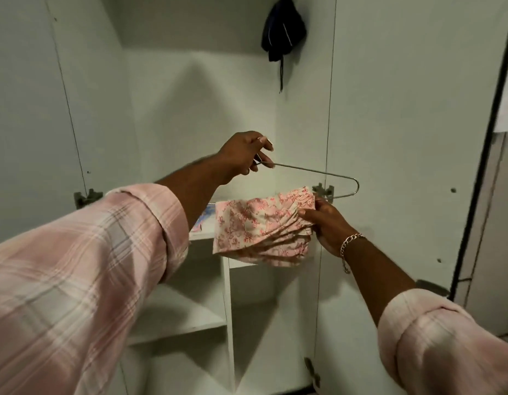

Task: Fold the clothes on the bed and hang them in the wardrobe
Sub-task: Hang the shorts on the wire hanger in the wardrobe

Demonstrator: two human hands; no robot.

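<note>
My left hand (244, 155) pinches the wire hanger (318, 173) by its hook end, right hand (324, 223) clutching the floppy, light floral cloth (258, 226) bunched just below it, best gripped at the fold.

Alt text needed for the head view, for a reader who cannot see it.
The left hand holds a metal hanger by its top while the right hand grips a folded pink floral cloth draped over it, before an open white wardrobe. A dark garment hangs above.

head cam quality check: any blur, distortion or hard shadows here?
Head view: wide-angle bends the wardrobe door edges; the near left sleeve is soft with motion blur; left hand, wire hanger and floral cloth are sharper; dim greenish light, soft shadows on the shelves.
</note>
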